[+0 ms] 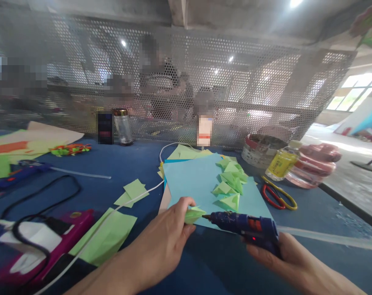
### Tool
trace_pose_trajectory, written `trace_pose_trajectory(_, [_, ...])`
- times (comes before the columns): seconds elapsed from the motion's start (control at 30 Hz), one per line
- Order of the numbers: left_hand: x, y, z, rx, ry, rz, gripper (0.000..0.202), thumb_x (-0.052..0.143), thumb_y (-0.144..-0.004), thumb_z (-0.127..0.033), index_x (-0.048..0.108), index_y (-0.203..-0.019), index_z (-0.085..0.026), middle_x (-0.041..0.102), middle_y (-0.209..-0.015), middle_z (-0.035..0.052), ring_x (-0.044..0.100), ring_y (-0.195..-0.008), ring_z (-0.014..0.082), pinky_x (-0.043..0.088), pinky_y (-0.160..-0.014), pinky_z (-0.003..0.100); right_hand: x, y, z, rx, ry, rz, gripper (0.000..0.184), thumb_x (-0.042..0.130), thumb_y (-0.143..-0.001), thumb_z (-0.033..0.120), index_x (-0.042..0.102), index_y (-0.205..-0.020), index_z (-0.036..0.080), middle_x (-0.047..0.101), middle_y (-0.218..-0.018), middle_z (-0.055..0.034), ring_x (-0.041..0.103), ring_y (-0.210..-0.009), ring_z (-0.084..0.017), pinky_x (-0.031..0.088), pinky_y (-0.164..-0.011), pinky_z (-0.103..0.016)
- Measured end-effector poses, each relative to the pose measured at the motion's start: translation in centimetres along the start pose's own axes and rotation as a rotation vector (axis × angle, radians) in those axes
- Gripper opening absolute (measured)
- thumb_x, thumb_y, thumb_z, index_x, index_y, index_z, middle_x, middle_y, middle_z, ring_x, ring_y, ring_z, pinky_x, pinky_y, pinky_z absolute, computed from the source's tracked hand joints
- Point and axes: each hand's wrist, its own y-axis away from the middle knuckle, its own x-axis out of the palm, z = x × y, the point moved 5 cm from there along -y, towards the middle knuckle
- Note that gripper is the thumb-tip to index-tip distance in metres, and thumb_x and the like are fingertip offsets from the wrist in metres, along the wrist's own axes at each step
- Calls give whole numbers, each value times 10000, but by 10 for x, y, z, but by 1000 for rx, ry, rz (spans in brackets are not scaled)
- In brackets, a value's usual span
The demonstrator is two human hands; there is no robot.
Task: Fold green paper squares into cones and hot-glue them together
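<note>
Between the thumb and fingers of my left hand (164, 241) is a small folded green paper piece (193, 214). My right hand (291, 256) grips a dark blue hot glue gun (244, 223), a small red light lit on its body. The gun's nozzle points left and meets or nearly meets the folded paper; I cannot tell if they touch. A long clear glue stick (327, 237) sticks out of the gun's back. Beyond my hands, several folded green paper pieces (230, 180) lie in a column on light blue paper sheets (192, 176).
Left are a magenta power strip (72, 229) with cables, green paper sheets (107, 237) and another glue gun (29, 174). Scissors (278, 194), a yellow-labelled bottle (282, 162), a pink jug (314, 164) and a tape roll (261, 149) stand right. A perforated metal screen (235, 86) rises behind, people beyond it.
</note>
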Motion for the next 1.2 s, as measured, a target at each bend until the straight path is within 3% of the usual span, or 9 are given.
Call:
trace_pose_trajectory(0.2, [4,-1,4,33,-25,-21,279,368,-967,-274,335,-1243,-253,614,-1089,91,603,-933,284,404,-751,378,1,1,-1,23,-2,-7,391,590,-758,573,717,-813,208,715,-732,-10,618,-667,-211,532,-582,-251])
trace_pose_trajectory(0.33, [-1,-2,0,4,-21,-40,280,351,-988,-381,332,-1228,-237,591,-1161,103,594,-992,291,406,-788,386,0,2,1,22,-16,4,396,591,-757,560,726,-879,209,723,-762,-15,635,-727,-228,540,-637,-263])
trace_pose_trajectory(0.43, [-6,0,-5,-7,-27,-56,280,258,-1007,-427,359,-1184,-235,617,-1021,72,610,-907,269,405,-739,369,-1,2,1,33,-25,16,414,583,-758,571,728,-887,205,731,-794,-23,643,-742,-235,539,-646,-269])
trace_pose_trajectory(0.57, [-10,1,-9,16,-44,-80,255,203,-1015,-371,392,-1121,-237,592,-823,25,593,-764,233,384,-676,356,0,3,1,42,-24,20,397,590,-749,572,728,-854,214,709,-735,-17,625,-694,-223,526,-611,-262])
trace_pose_trajectory(0.73, [-4,-1,-7,43,-29,-49,220,262,-999,-301,346,-1192,-235,610,-1001,64,593,-902,248,405,-760,389,1,3,5,-7,-64,23,363,582,-758,543,716,-850,219,720,-792,-16,632,-746,-229,532,-683,-270])
trace_pose_trajectory(0.9, [-1,-1,-7,29,-52,-35,206,270,-981,-253,355,-1167,-232,612,-988,62,598,-874,250,422,-752,402,1,2,6,-30,-14,47,403,565,-771,547,722,-905,201,717,-800,-21,634,-778,-234,539,-719,-278])
trace_pose_trajectory(1.1, [-1,0,-11,54,-59,-20,195,297,-959,-209,367,-1140,-224,608,-973,58,588,-891,246,419,-757,388,3,0,0,-37,82,172,455,515,-828,562,723,-975,185,701,-768,-36,630,-725,-224,523,-546,-247])
trace_pose_trajectory(1.2, [1,1,-12,41,-59,-7,206,296,-962,-210,361,-1155,-234,606,-969,54,583,-859,245,416,-737,391,5,0,-1,-51,65,179,448,534,-823,549,718,-1021,192,717,-826,-36,637,-738,-222,544,-592,-260])
